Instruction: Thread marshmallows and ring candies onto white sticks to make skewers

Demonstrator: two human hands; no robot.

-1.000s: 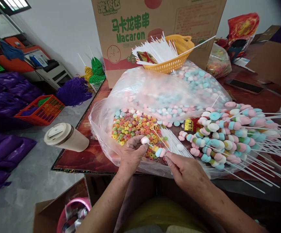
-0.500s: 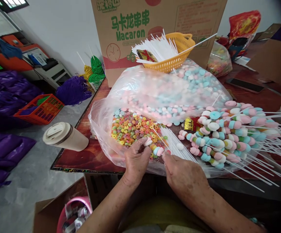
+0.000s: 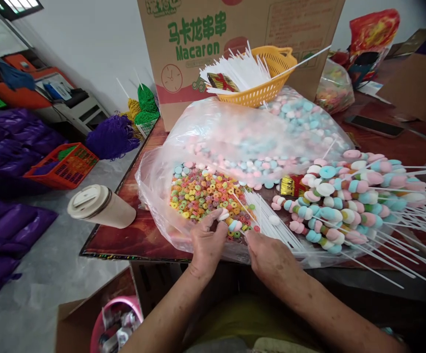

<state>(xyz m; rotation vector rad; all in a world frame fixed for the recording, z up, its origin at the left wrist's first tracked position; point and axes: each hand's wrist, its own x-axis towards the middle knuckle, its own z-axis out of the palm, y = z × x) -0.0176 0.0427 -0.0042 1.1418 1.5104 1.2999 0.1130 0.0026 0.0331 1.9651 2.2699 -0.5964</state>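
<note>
A person's bare left hand [image 3: 208, 245] and right hand [image 3: 274, 257] held a skewer of candy [image 3: 234, 224] between them at the near side of a glossy, reddish-brown table [image 3: 124, 240]. The left thumb and forefinger were pinched together on a soft, rounded pale marshmallow [image 3: 224, 214] at the skewer's left end. The right hand, fingers curled in, was closed on the thin white stick [image 3: 244, 232] and hid much of it. Between the two grips, just beside the left fingertips, sat smooth pillow-shaped pieces in light blue and pink.

The skewer hung just above small, ring-shaped candies [image 3: 198, 196] in orange, yellow and green, spread on crinkled, translucent plastic [image 3: 152, 181]. On the far side, pastel marshmallows [image 3: 259, 166] showed through and below the cloudy film. Straight, slender loose sticks [image 3: 272, 225] lay just beyond the right hand, and farther right rose a heap of loaded skewers [image 3: 345, 196], knobbly with candy, their bare ends pointing right. A perforated yellow basket [image 3: 257, 100] of sticks rested on the far plastic before a printed cardboard box [image 3: 183, 103]; a lidded cup [image 3: 119, 211] stood left.
</note>
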